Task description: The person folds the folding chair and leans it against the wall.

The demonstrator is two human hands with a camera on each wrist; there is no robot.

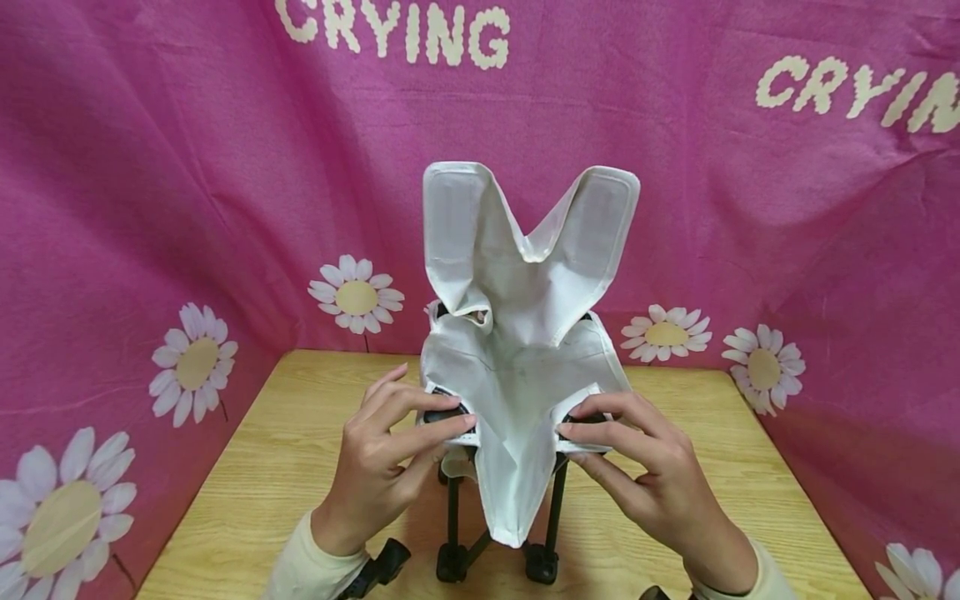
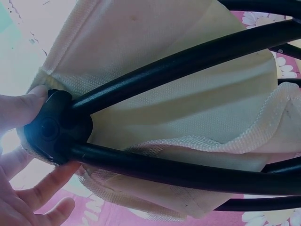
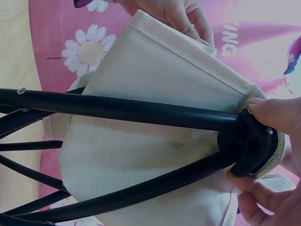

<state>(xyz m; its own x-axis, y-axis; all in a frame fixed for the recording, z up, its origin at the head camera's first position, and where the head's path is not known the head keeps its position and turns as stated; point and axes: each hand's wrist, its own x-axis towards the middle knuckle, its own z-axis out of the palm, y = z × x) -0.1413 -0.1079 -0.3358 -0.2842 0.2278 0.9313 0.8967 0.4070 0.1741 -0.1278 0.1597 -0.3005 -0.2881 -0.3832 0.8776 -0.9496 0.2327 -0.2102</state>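
A small folding chair with a white fabric seat (image 1: 517, 375) and black legs stands upright on the wooden table in the head view. Its two-pronged fabric back (image 1: 453, 217) rises behind the seat, which sags in the middle. My left hand (image 1: 378, 446) pinches the left front corner of the chair, fingers over the fabric pocket and thumb below. In the left wrist view, thumb and fingers hold a black plastic joint (image 2: 49, 127) where two tubes meet. My right hand (image 1: 648, 467) grips the matching right front corner, and its black joint (image 3: 256, 146) shows in the right wrist view.
Wood-grain table (image 1: 247, 467) lies under the chair. A pink cloth (image 1: 187, 125) with daisies and lettering hangs behind and on both sides. A black strap piece (image 1: 382, 571) is at my left wrist.
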